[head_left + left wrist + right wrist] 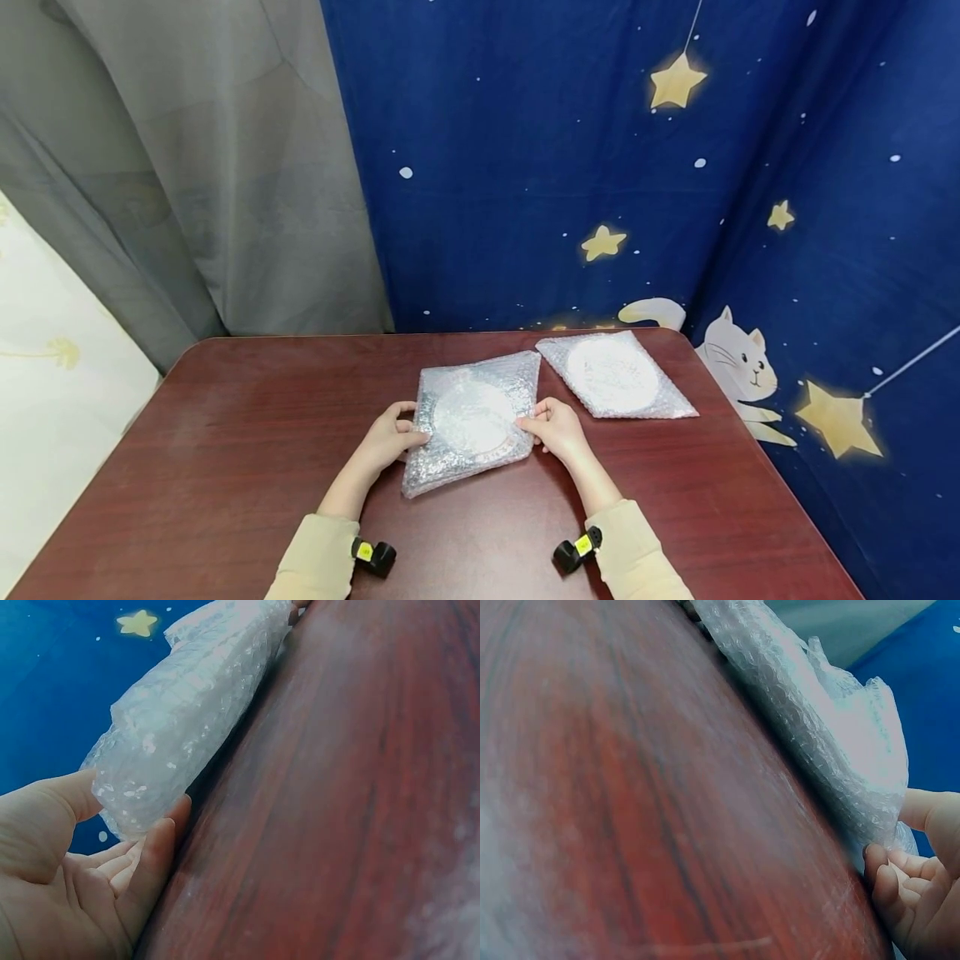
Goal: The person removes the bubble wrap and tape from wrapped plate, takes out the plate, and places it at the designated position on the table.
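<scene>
A white round item in bubble wrap (474, 415) is held between both hands just over the table. At its left edge the left hand (387, 437) grips it, thumb on top and fingers beneath. The right hand (556, 428) pinches the opposite edge, its thumb on the upper face. In the left wrist view the left hand (82, 862) has the end of the wrapped item (180, 720) between thumb and fingers. The right wrist view shows the right hand (922, 877) at the wrap's (817, 727) near corner, fingers bent under it.
A second bubble-wrapped round item (615, 375) lies at the table's back right, close beyond the right hand. The dark red table (247, 433) extends to both sides. Behind it hang a grey curtain (255, 192) and a blue curtain (525, 167) with stars and a cat.
</scene>
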`<control>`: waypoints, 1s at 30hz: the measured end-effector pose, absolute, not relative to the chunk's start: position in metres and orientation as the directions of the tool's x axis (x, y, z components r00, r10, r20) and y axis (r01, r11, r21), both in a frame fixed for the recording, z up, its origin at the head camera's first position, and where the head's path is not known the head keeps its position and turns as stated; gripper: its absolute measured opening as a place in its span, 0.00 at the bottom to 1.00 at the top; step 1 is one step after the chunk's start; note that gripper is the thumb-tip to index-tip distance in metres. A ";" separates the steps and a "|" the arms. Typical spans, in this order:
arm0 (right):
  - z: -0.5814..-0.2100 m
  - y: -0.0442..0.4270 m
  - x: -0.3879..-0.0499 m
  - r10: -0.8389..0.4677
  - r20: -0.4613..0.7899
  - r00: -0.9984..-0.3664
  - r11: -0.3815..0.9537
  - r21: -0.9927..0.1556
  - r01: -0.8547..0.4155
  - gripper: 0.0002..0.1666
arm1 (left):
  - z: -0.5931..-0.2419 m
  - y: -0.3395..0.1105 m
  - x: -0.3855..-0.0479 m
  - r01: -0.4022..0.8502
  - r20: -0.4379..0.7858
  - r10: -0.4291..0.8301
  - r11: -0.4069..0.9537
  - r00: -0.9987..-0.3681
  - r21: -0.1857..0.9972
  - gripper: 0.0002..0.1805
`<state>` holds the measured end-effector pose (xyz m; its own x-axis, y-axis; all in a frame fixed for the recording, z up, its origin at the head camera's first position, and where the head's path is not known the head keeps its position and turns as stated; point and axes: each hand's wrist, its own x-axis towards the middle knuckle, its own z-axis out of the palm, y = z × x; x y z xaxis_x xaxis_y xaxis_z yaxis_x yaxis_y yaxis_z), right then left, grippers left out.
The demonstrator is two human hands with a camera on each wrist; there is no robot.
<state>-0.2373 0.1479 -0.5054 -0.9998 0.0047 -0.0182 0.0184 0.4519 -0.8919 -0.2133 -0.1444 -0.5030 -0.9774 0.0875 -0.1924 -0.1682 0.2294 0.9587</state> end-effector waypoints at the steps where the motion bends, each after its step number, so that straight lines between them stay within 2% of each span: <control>1: -0.505 0.148 -0.237 0.003 -0.015 -1.000 0.451 -0.893 0.015 0.16 | -0.504 -0.145 -0.213 -0.168 -0.192 0.086 0.227 -0.978 0.959 0.35; 21: -0.505 0.148 -0.231 -0.002 -0.003 -1.000 0.419 -0.908 0.002 0.16 | -0.507 -0.145 -0.210 -0.140 -0.158 0.074 0.207 -0.985 0.968 0.36; 30: -0.502 0.149 -0.229 -0.007 -0.026 -1.000 0.365 -0.931 0.022 0.14 | -0.508 -0.146 -0.212 -0.145 -0.163 0.072 0.208 -0.984 0.967 0.36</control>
